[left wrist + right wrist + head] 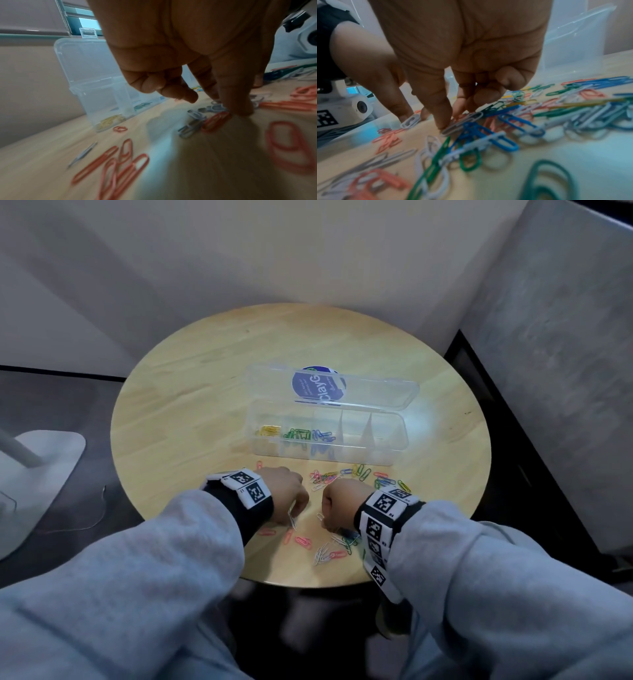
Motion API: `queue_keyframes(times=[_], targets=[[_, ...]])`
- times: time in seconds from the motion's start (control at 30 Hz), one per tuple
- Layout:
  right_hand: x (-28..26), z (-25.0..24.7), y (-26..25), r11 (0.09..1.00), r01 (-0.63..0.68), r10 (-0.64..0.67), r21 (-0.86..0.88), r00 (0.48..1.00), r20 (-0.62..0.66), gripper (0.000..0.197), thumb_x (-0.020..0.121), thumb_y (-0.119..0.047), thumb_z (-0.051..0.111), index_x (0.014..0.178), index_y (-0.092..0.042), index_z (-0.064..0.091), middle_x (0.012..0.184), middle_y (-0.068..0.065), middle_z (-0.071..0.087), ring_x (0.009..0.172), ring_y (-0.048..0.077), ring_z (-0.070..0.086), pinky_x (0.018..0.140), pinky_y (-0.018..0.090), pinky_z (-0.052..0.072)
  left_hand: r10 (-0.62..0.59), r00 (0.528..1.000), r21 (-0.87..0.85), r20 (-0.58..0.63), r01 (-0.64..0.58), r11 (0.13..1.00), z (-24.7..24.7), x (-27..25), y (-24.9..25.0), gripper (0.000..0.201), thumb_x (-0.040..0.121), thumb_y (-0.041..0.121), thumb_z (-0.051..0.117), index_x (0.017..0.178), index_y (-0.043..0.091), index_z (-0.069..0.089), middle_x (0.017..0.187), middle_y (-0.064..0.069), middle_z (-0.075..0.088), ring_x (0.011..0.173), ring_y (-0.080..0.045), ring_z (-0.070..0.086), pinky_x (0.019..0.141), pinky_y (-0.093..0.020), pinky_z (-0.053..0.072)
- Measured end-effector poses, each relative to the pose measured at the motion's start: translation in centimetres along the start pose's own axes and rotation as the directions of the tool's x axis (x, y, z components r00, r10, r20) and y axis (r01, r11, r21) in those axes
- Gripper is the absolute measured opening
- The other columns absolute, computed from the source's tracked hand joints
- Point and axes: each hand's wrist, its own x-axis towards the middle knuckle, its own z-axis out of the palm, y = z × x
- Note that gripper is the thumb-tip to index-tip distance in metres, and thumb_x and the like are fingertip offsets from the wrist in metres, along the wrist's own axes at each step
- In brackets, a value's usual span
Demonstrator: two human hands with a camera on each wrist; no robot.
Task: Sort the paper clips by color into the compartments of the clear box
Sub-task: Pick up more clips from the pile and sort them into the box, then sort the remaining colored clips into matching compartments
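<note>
clips in yellow, green and blue already lie in the three left compartments of the clear box [329,436], which stands open at about twelve o'clock from the hands, its lid [342,386] tipped back; the two right compartments look bare. loose paper clips [356,474] in mixed colors are scattered on the round wooden surface [191,412] between the box and the near edge, with pink ones [303,541] and white ones [322,554] nearest the person.

the left hand [284,494] is down at about nine o'clock of the scatter, its fingers [238,105] curled, thumb and forefinger tips closing on a white clip [214,106] beside a pink one [216,121]; whether it is properly pinched i cannot tell. the right hand [339,501], at three o'clock of the left, has its thumb and forefinger [441,117] clenched down on a white clip [462,123] atop the blue and green tangle.

judging by this, the step in hand is gathering white clips. the next move calls for lifting them free of neighbours without dragging other colors, then carrying them toward twelve o'clock to an unused compartment.
</note>
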Motion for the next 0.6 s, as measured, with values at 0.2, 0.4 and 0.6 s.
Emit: queue_keyframes(times=[0.2, 0.4, 0.6], targets=[[0.0, 0.2, 0.1, 0.999, -0.023, 0.021, 0.049, 0.999, 0.038, 0.024, 0.078, -0.018, 0.060, 0.096, -0.007, 0.071, 0.097, 0.008, 0.072, 0.090, 0.024, 0.067, 0.074, 0.030, 0.053, 0.003, 0.999, 0.025, 0.031, -0.004, 1.000, 0.5, 0.3, -0.2, 0.017, 0.084, 0.029, 0.061, 0.099, 0.021, 0.065, 0.110, -0.001, 0.056, 0.107, -0.023, 0.052, 0.081, -0.035, 0.047], [-0.8, -0.2, 1.1, 0.943, -0.001, 0.001, 0.334, 1.000, -0.001, 0.006, 0.073, -0.008, 0.064, 0.074, -0.014, 0.065, 0.078, 0.007, 0.068, 0.074, 0.023, 0.063, 0.069, 0.033, 0.055, -0.052, 0.994, -0.295, -0.096, 0.021, 0.955, 0.7, -0.5, -0.6, 0.003, 0.085, 0.025, 0.060, 0.084, 0.023, 0.058, 0.088, 0.006, 0.051, 0.085, -0.017, 0.050, 0.066, -0.025, 0.038], [-1.6, -0.8, 2.9, 0.631, 0.058, -0.047, 0.774, 0.998, -0.037, 0.025, 0.081, 0.005, 0.059, 0.066, -0.014, 0.050, 0.061, 0.005, 0.056, 0.043, 0.006, 0.055, 0.045, 0.016, 0.046, -0.265, 0.954, -0.889, -0.143, -0.006, 0.457, -0.8, -2.4, -1.4, 0.021, 0.086, 0.007, 0.062, 0.071, 0.017, 0.051, 0.066, 0.002, 0.052, 0.055, -0.007, 0.051, 0.054, -0.018, 0.042]])
